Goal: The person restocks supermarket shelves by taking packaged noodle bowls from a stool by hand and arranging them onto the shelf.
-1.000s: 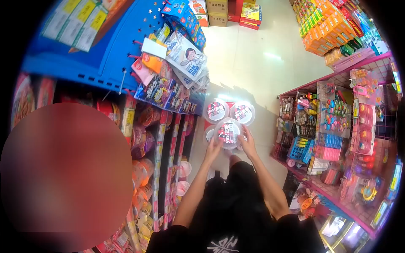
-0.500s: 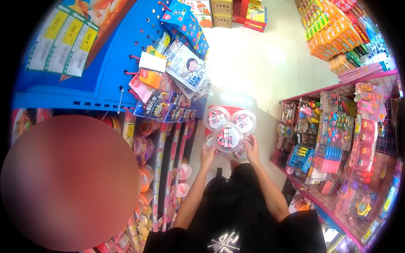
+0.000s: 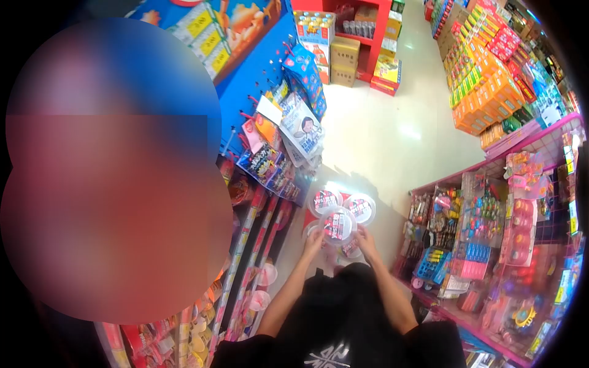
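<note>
Several round clear-lidded tubs with pink, black and white labels stand grouped low in front of my body, on something red. The top tub (image 3: 337, 226) overlaps the others, among them one at the back left (image 3: 323, 201) and one at the back right (image 3: 359, 209). My left hand (image 3: 314, 241) has its fingers curled at the left edge of the top tub. On the opposite edge, my right hand (image 3: 365, 241) has its fingers bent against the rim. The tubs partly hide the fingertips of both hands.
Close on the left, a blue rack (image 3: 232, 98) carries hanging snack packets (image 3: 302, 130), above shelves of packaged goods. A pink wire shelf (image 3: 455, 316) with small items lines the right side. Ahead, cartons (image 3: 344, 55) stand by a red shelf, and orange boxes (image 3: 481, 89) are stacked at right.
The view has tilted up and turned, so the tubs and hands appear lower and more of the aisle shows. My hands briefly moved apart from the top tub, then closed in again at its sides.
</note>
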The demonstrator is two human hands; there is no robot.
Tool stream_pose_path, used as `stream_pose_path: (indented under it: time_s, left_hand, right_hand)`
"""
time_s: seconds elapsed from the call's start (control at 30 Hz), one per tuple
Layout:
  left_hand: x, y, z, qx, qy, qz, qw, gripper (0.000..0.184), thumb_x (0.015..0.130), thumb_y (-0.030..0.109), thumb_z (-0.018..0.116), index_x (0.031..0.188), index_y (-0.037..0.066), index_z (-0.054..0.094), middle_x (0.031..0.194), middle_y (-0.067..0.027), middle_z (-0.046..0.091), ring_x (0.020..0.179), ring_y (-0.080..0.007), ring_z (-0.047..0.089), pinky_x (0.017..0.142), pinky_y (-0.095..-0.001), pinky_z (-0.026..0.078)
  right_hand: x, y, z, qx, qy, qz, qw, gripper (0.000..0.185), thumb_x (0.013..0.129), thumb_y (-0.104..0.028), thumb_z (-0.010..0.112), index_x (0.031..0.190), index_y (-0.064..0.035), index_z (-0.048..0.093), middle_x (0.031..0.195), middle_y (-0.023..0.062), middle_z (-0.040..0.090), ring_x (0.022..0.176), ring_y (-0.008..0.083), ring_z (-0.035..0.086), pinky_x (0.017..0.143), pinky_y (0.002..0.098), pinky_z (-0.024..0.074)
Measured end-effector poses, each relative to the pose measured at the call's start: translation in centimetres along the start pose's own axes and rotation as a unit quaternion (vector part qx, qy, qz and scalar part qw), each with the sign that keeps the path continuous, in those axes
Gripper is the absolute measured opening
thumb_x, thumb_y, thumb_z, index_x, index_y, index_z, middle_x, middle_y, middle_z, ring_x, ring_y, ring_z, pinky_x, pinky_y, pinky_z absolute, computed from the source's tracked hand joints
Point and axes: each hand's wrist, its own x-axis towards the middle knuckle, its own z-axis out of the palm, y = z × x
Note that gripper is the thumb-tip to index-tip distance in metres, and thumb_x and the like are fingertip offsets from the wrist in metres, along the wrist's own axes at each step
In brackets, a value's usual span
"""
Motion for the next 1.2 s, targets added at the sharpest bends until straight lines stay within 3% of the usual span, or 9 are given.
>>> stream_pose_path:
  time_s: [0.2,0.33,0.47,0.7,0.8,0.93,1.03,1.1,1.2]
  left_hand:
    - [-0.9,-1.5,-0.7,0.028,0.005,0.084,0.996,0.048,0.089,0.037,0.059,0.125,0.007,0.049,0.092,-0.0022,0.059,0.066,-0.0081,0.056,0.054,-0.0209,0.044]
    - [-2.6,-3.5,-1.9,0.031,0.046,0.146,0.988,0.052,0.089,0.036,0.061,0.129,0.007,0.045,0.1,-0.0031,0.058,0.077,-0.0076,0.055,0.06,-0.021,0.045]
    - [-9.7,0.9,-4.7,-0.033,0.064,0.111,0.991,0.044,0.09,0.032,0.061,0.123,0.006,0.047,0.103,-0.002,0.054,0.091,-0.01,0.053,0.072,-0.0247,0.046]
    - [-24.8,6.5,-12.3,-0.187,0.128,0.226,0.948,0.041,0.091,0.03,0.056,0.123,0.007,0.043,0.107,-0.0017,0.05,0.098,-0.0102,0.047,0.084,-0.0269,0.039]
    - [-33.4,10.3,-14.8,-0.239,0.136,0.322,0.906,0.061,0.084,0.038,0.063,0.126,0.002,0.038,0.12,-0.0078,0.045,0.11,-0.0167,0.044,0.094,-0.0312,0.035]
    - [-42.6,12.8,-17.2,-0.227,0.176,0.482,0.828,0.103,0.064,0.054,0.077,0.135,-0.002,0.026,0.13,-0.0135,0.04,0.123,-0.025,0.04,0.103,-0.0384,0.032]
    - [-49.8,15.5,-18.3,-0.175,0.253,0.471,0.827,0.131,0.05,0.06,0.083,0.141,-0.003,0.013,0.137,-0.0159,0.033,0.129,-0.0284,0.035,0.108,-0.0406,0.027]
    - [-53.6,16.3,-19.6,-0.118,0.319,0.459,0.82,0.151,0.034,0.059,0.088,0.144,-0.002,0.006,0.144,-0.0162,0.024,0.133,-0.0302,0.03,0.11,-0.042,0.024]
    - [-57.1,21.1,-20.0,-0.137,0.388,0.513,0.754,0.157,0.03,0.055,0.09,0.144,-0.005,0.0,0.145,-0.0188,0.023,0.131,-0.0311,0.032,0.109,-0.0407,0.027]
  right_hand:
    - [-1.2,1.2,0.1,0.09,0.001,-0.045,0.995,0.037,0.083,-0.008,0.056,0.119,-0.0015,0.056,0.1,0.0048,0.06,0.093,0.0114,0.053,0.078,0.0248,0.0433]
    - [-3.7,1.0,0.6,0.111,-0.04,-0.103,0.988,0.038,0.079,0.002,0.053,0.116,-0.0007,0.059,0.119,0.0086,0.056,0.11,0.0179,0.051,0.093,0.0286,0.0398]
    - [-6.8,0.5,1.9,0.014,-0.121,-0.221,0.968,0.052,0.077,0.003,0.058,0.127,-0.0068,0.052,0.147,0.0126,0.028,0.136,0.0239,0.028,0.107,0.0372,0.0283]
    - [-19.3,-10.1,10.3,-0.218,-0.243,-0.448,0.832,0.058,0.075,-0.008,0.07,0.129,-0.0107,0.051,0.145,0.0201,0.029,0.135,0.037,0.026,0.108,0.046,0.0234]
    - [-22.2,-11.6,13.7,-0.218,-0.313,-0.472,0.794,0.06,0.069,-0.009,0.075,0.125,-0.0092,0.052,0.142,0.0226,0.032,0.133,0.0405,0.028,0.107,0.0489,0.0258]
    - [-25.7,-13.3,18.9,-0.175,-0.375,-0.638,0.65,0.06,0.065,-0.007,0.074,0.122,-0.0127,0.055,0.143,0.023,0.029,0.131,0.0418,0.031,0.105,0.0555,0.0273]
    - [-29.7,-15.9,23.8,-0.053,-0.418,-0.729,0.54,0.065,0.066,-0.006,0.073,0.125,-0.0165,0.05,0.143,0.0255,0.027,0.129,0.0462,0.031,0.103,0.0564,0.0288]
    - [-32.4,-17.7,26.2,-0.07,-0.443,-0.721,0.529,0.068,0.067,-0.007,0.074,0.129,-0.018,0.046,0.142,0.0272,0.026,0.128,0.0469,0.031,0.102,0.055,0.0303]
    - [-36.6,-21.1,29.3,-0.075,-0.444,-0.727,0.518,0.072,0.068,-0.009,0.075,0.132,-0.0194,0.043,0.142,0.0295,0.025,0.127,0.0483,0.031,0.101,0.0529,0.0321]
